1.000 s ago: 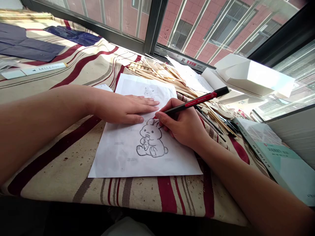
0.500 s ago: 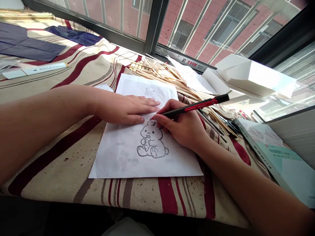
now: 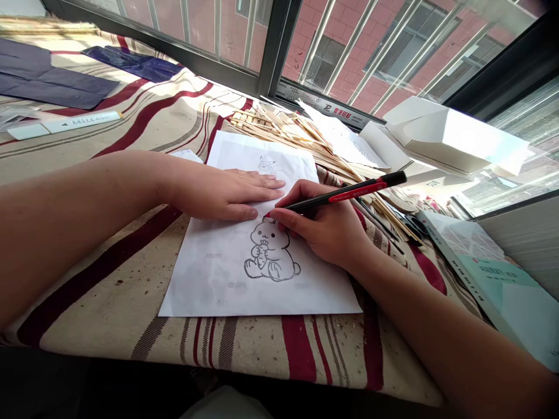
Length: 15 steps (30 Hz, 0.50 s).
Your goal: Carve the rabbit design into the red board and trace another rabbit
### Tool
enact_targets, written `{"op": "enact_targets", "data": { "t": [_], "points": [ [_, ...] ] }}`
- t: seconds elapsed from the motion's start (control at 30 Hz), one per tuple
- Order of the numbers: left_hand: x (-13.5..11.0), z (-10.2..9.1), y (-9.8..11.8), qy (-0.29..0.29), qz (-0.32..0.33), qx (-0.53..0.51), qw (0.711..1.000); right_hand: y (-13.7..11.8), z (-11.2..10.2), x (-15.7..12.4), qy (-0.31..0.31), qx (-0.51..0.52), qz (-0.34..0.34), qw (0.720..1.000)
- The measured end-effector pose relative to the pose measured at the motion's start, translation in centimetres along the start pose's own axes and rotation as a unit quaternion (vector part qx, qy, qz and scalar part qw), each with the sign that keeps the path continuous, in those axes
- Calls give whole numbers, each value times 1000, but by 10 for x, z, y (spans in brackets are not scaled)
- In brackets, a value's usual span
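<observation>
The pen [image 3: 345,194], black with a red band, sits just right of the frame's centre, pinched between the thumb and fingers of the right hand [image 3: 325,227]; its tip meets the sheet of paper [image 3: 218,273] at the top of the rabbit drawing [image 3: 271,253], and its cap end points to the upper right; white lettering runs along the red band, too small to read. The left hand [image 3: 222,192] lies flat with fingers stretched out and close together, pressing the sheet down just above the rabbit, its fingertips almost meeting the right hand. A small faint sketch [image 3: 267,166] sits near the sheet's top edge; grey print shows through the paper in spots, illegible. The sheet lies on a striped cloth [image 3: 109,302] of cream and dark red; beyond it, at centre top, a heap of wooden sticks [image 3: 297,131]; to the upper right a white box [image 3: 445,137]; at the right edge a teal book [image 3: 502,279] with a title in characters I cannot make out. At the upper left lie dark blue sheets [image 3: 43,81] and a white strip [image 3: 65,124] bearing a line of black characters, too small to read; a label [image 3: 336,109] on the window frame carries red characters beside a logo.

Against a second ago, the pen tip has shifted left across the rabbit's head; the ears, then in plain sight, are now largely covered by the right fingers; the left hand has kept its place.
</observation>
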<state>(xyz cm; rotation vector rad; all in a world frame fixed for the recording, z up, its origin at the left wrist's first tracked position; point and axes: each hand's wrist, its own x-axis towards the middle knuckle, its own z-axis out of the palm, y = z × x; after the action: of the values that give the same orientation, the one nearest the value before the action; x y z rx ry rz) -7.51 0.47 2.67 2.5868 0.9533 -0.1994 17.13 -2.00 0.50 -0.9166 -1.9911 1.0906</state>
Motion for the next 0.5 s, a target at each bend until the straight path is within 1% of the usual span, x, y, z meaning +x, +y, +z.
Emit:
{"op": "enact_targets", "data": {
  "t": [0.2, 0.5],
  "points": [
    [0, -1, 1, -6, 2, 9, 1000, 1, -1, 0, -13, -6, -6, 1000],
    [0, 1, -2, 4, 9, -4, 1000, -3, -3, 1, -37, -14, -4, 999]
  ]
}}
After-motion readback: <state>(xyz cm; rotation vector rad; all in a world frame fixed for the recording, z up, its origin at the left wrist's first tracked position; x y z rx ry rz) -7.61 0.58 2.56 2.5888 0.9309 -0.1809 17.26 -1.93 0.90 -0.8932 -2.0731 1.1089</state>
